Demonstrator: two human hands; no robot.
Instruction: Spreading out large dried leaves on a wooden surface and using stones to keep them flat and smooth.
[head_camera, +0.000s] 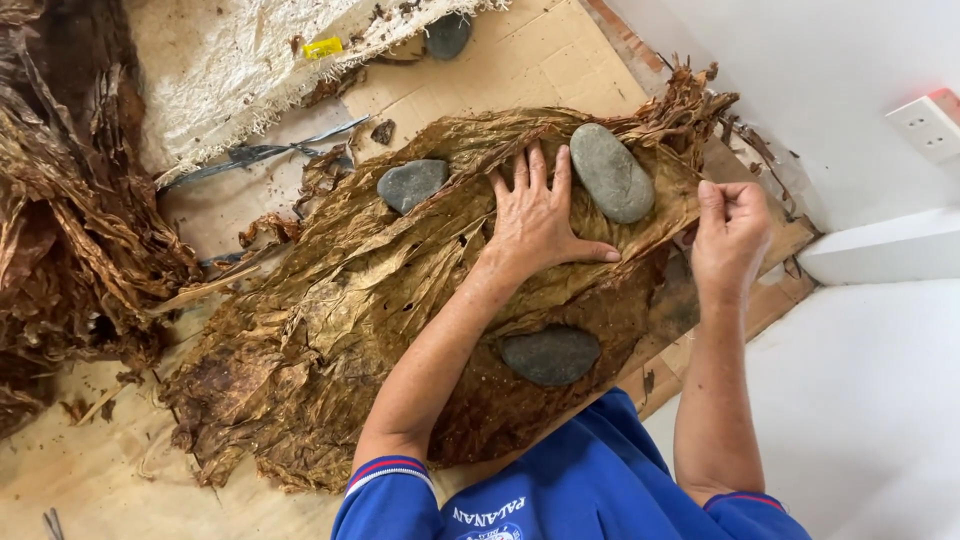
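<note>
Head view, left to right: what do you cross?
Heap of dried leaves → small grey stone → left hand flat on the spread leaf stack → large grey stone → right hand pinching the leaf edge → wall socket.

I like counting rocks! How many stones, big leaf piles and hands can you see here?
Grey stones: 4, three on the flat leaf stack, one up by the white cloth
Dried leaf piles: 2, the flat stack and a heap
Hands: 2, left hand, right hand
Total: 8
</note>
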